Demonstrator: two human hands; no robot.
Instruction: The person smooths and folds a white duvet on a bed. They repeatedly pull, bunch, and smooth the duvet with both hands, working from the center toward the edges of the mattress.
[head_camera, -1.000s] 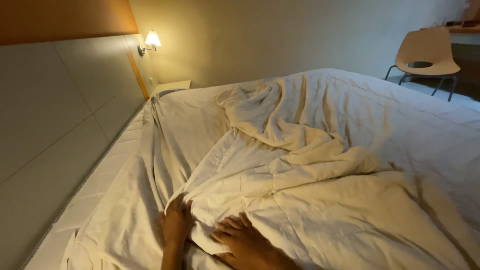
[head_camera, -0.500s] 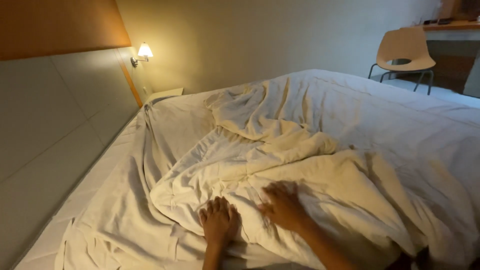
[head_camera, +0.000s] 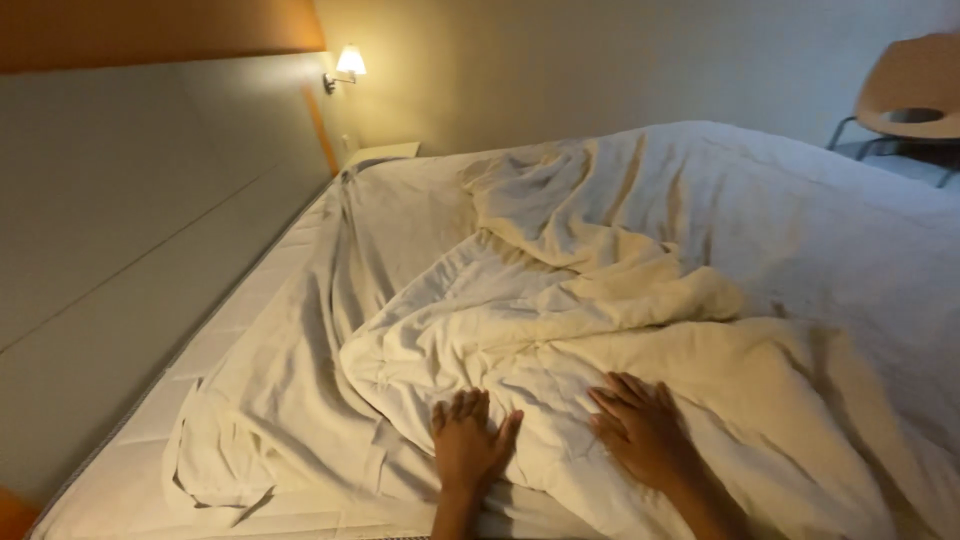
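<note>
The rumpled cream-white quilted duvet is lying bunched in thick folds across the middle of the bed, its near edge reaching toward the bed's near side. Both hands are pressing flat on that near edge: the left hand is resting palm down with fingers spread and released, gripping nothing, right where the duvet's border is meeting the sheet. The right hand is lying just beside it, also open and flat on the padded cloth, fingers pointing toward the far side. Under the duvet, a loose cream flat sheet is trailing in wrinkles toward the bed's left edge, leaving a strip of bare white quilted mattress showing along that edge. A pale grey padded headboard panel is running along the left side. A small lit wall lamp is glowing above the far left corner, and a tan moulded chair is standing beyond the far right corner.
</note>
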